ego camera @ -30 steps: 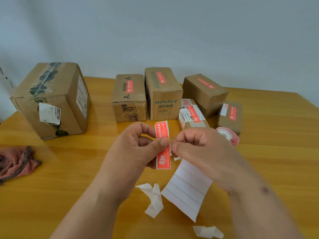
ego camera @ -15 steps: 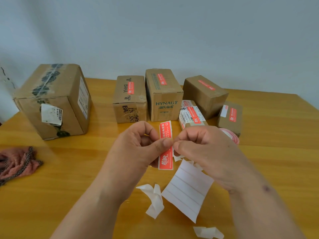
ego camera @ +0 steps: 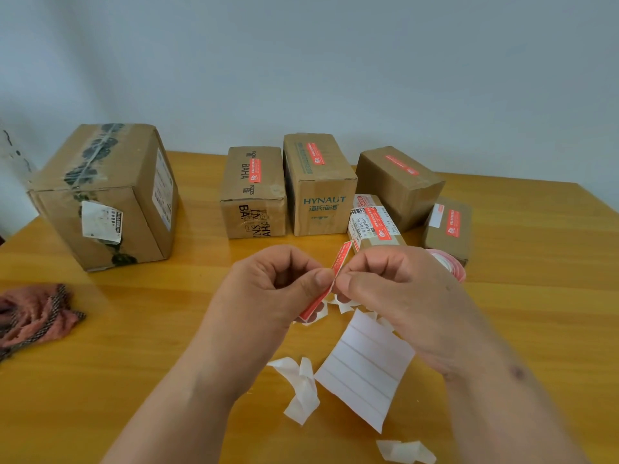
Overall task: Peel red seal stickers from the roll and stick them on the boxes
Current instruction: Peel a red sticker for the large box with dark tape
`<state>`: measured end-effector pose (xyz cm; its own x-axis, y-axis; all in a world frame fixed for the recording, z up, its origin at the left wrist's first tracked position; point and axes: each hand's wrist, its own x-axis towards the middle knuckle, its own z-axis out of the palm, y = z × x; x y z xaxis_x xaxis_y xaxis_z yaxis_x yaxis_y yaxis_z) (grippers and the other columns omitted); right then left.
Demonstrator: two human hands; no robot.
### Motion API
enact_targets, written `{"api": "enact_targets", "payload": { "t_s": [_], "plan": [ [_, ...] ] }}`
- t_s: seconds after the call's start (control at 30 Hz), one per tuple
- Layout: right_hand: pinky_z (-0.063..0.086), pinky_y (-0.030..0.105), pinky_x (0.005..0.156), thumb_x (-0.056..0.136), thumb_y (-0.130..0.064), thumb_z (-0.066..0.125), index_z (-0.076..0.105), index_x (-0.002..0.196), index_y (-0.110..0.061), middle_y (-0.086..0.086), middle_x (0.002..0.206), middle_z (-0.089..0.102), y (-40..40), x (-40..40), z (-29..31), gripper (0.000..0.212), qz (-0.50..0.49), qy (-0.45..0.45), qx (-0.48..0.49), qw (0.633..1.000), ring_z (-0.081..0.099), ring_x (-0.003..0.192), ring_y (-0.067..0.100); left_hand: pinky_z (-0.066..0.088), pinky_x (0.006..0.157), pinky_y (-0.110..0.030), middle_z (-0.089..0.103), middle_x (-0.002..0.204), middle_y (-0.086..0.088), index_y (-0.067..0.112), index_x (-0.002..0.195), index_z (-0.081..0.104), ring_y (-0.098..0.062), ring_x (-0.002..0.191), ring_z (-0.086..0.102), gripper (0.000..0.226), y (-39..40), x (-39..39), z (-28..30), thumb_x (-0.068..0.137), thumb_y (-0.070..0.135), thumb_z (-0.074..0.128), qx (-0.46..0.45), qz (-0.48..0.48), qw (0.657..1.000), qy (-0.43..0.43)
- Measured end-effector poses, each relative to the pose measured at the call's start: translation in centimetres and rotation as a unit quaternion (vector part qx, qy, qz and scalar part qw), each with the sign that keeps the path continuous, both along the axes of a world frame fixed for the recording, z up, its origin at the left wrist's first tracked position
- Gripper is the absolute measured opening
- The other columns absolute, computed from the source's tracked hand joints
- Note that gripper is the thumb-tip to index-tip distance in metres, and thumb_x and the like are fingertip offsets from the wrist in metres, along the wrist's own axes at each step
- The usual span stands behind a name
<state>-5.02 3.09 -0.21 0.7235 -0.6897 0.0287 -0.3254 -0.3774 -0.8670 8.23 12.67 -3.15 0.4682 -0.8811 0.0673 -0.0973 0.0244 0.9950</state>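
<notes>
At the far left edge of the yellow wooden table (ego camera: 134, 329) lies a crumpled pink knitted cloth (ego camera: 33, 316). Behind it stands a large taped cardboard box (ego camera: 107, 195) bearing no red sticker. To its right stand a brown box printed BAHA (ego camera: 253, 192) and a taller brown box printed HYNAUT (ego camera: 318, 185), each with a red sticker on top. The person's left hand (ego camera: 268, 289) has its fingers curled, thumb and forefinger pinching a narrow red seal sticker (ego camera: 339, 266) held tilted above the table. The right hand (ego camera: 395, 293) pinches the same sticker from the other side. Below the hands lie a white strip of backing paper (ego camera: 365, 373) and crumpled white scraps (ego camera: 301, 386). Further right, three smaller stickered cardboard boxes (ego camera: 398, 182) stand near the red sticker roll (ego camera: 452, 266), partly hidden behind the right hand.
</notes>
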Motion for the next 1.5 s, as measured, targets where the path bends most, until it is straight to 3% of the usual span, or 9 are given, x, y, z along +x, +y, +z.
{"api": "enact_targets", "payload": {
  "t_s": [0.13,0.37,0.77,0.93,1.13,1.23,1.3,1.37,1.5],
  "plan": [
    [0.052,0.024,0.063,0.077,-0.029,0.065,0.072,0.072,-0.021,-0.005,0.07,0.069,0.1,-0.1,0.0,0.011,0.004,-0.001,-0.003,1.0,0.064,0.07,0.009,0.054,0.062,-0.03,0.067,0.065,-0.006,0.017,0.076,0.071,-0.017,0.061,0.06,0.02,0.0,-0.1,-0.1,0.072,0.036,0.069,-0.001,0.005,1.0,0.001],
    [0.055,0.032,0.066,0.078,-0.029,0.063,0.071,0.072,-0.02,-0.001,0.071,0.069,0.1,0.0,-0.1,0.014,0.012,-0.004,-0.012,1.0,0.064,0.075,0.015,0.053,0.063,-0.033,0.066,0.065,-0.005,0.018,0.076,0.071,-0.016,0.061,0.058,0.023,0.0,-0.2,0.0,0.07,0.04,0.068,-0.002,0.001,1.0,0.002],
    [0.046,0.015,0.055,0.078,-0.022,0.064,0.069,0.065,-0.02,-0.003,0.067,0.066,0.0,0.0,-0.4,0.014,0.009,-0.013,-0.025,1.0,0.06,0.07,0.015,0.054,0.063,-0.027,0.068,0.068,-0.005,0.02,0.076,0.071,-0.016,0.063,0.06,0.021,0.1,-0.3,-0.2,0.073,0.04,0.066,0.002,-0.012,1.0,-0.01],
    [0.045,0.021,0.052,0.081,-0.024,0.066,0.067,0.065,-0.023,-0.007,0.067,0.065,-0.2,0.0,-0.6,0.016,0.002,-0.01,-0.05,0.999,0.058,0.069,0.024,0.055,0.08,-0.052,0.072,0.079,-0.01,0.024,0.082,0.075,-0.033,0.08,0.064,0.026,0.3,-0.3,0.1,0.073,0.047,0.067,0.005,-0.024,0.999,-0.028],
    [0.041,0.004,0.056,0.081,-0.018,0.067,0.067,0.066,-0.023,-0.016,0.069,0.063,-0.1,0.2,-0.5,0.017,0.011,-0.001,-0.088,0.996,0.056,0.066,0.0,0.051,0.082,-0.063,0.073,0.08,-0.01,0.028,0.08,0.077,-0.044,0.088,0.062,0.018,0.2,-0.2,0.8,0.072,0.043,0.07,0.025,-0.014,0.999,-0.037],
    [0.04,0.002,0.06,0.079,-0.019,0.066,0.068,0.067,-0.022,-0.018,0.075,0.063,-0.3,0.4,-0.7,0.013,0.015,0.01,-0.108,0.994,0.057,0.078,-0.006,0.055,0.077,-0.055,0.072,0.076,-0.005,0.029,0.077,0.075,-0.036,0.082,0.065,0.011,0.2,-0.3,0.8,0.081,0.037,0.069,0.032,0.004,0.996,-0.077],
    [0.039,0.002,0.061,0.078,-0.019,0.065,0.067,0.066,-0.02,-0.019,0.075,0.062,-0.4,0.3,-0.8,0.013,0.016,0.019,-0.118,0.993,0.055,0.08,-0.009,0.057,0.065,-0.036,0.07,0.071,0.0,0.028,0.074,0.073,-0.024,0.067,0.062,0.014,0.2,-0.2,0.6,0.085,0.034,0.066,0.035,0.022,0.993,-0.115],
    [0.04,0.004,0.059,0.078,-0.022,0.065,0.066,0.063,-0.018,-0.017,0.073,0.062,-0.4,0.3,-0.9,0.015,0.01,0.024,-0.125,0.992,0.055,0.079,-0.007,0.042,0.045,-0.021,0.064,0.06,0.004,0.025,0.069,0.07,-0.01,0.046,0.045,0.02,0.1,-0.1,0.5,0.088,0.028,0.065,0.047,0.041,0.987,-0.148],
    [0.042,0.008,0.054,0.063,-0.052,0.059,0.062,0.059,-0.019,-0.007,0.065,0.061,-0.8,0.4,-1.3,0.033,-0.021,0.048,-0.159,0.986,0.055,0.073,0.005,0.032,0.039,-0.011,0.053,0.05,0.012,0.022,0.067,0.067,-0.002,0.04,0.041,0.021,-0.1,0.2,0.1,0.088,0.023,0.065,0.078,0.077,0.976,-0.186]
  ]
}}
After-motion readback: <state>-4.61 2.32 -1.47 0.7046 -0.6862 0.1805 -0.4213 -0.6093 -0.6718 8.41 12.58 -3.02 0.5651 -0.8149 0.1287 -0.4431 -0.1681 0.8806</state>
